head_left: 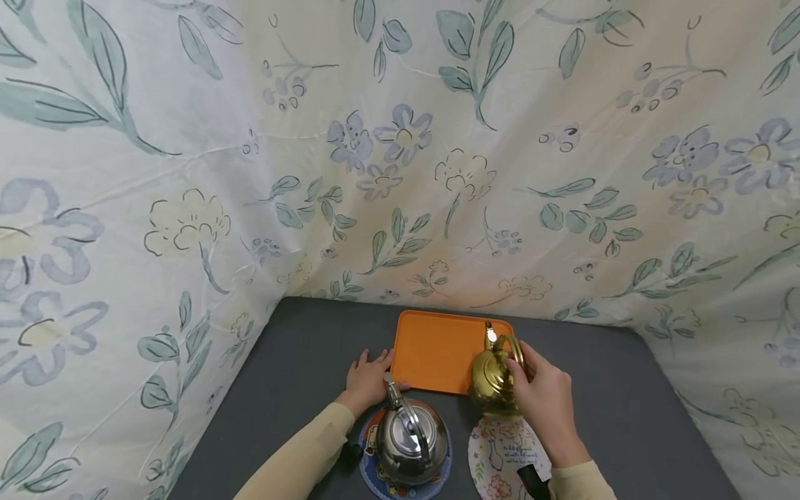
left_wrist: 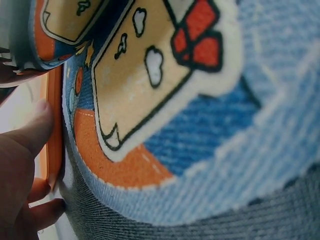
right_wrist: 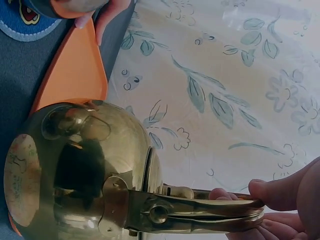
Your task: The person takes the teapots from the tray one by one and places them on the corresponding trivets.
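Observation:
A gold kettle [head_left: 492, 378] sits over the near right corner of an orange tray [head_left: 431, 347]. My right hand [head_left: 523, 362] grips its handle [right_wrist: 200, 212], thumb and fingers [right_wrist: 280, 197] curled round it. Whether the gold kettle [right_wrist: 75, 165] rests on the tray [right_wrist: 75, 70] or hangs just above it I cannot tell. My left hand [head_left: 370, 371] lies flat on the table, fingers touching the tray's left edge [left_wrist: 54, 135]; its thumb [left_wrist: 30, 132] is beside that edge. A silver kettle [head_left: 409, 437] stands on a round blue coaster [head_left: 375, 479] near me.
A white floral coaster [head_left: 503, 455] lies bare just below the gold kettle. The blue coaster [left_wrist: 200, 125] fills the left wrist view. The dark grey table [head_left: 625, 403] is walled on three sides by flowered cloth [head_left: 400, 173].

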Tool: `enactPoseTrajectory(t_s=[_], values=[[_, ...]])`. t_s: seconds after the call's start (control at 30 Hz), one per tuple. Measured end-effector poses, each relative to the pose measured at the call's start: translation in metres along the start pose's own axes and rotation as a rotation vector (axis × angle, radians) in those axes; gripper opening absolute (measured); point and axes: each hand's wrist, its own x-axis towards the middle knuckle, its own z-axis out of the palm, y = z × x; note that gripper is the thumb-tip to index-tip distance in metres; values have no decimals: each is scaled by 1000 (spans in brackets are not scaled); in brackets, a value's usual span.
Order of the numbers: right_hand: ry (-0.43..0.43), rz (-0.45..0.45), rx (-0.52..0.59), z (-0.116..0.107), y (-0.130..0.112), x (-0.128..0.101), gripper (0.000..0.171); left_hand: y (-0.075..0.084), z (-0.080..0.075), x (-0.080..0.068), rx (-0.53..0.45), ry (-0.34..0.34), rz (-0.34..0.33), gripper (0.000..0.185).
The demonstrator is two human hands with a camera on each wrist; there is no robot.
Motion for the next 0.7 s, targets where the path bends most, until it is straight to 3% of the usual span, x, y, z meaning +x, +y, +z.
enactPoseTrajectory(t_s=[0.7], values=[[-27,39,0,-9,-1,-25,48,3,3,-1,10,11,-9,95]])
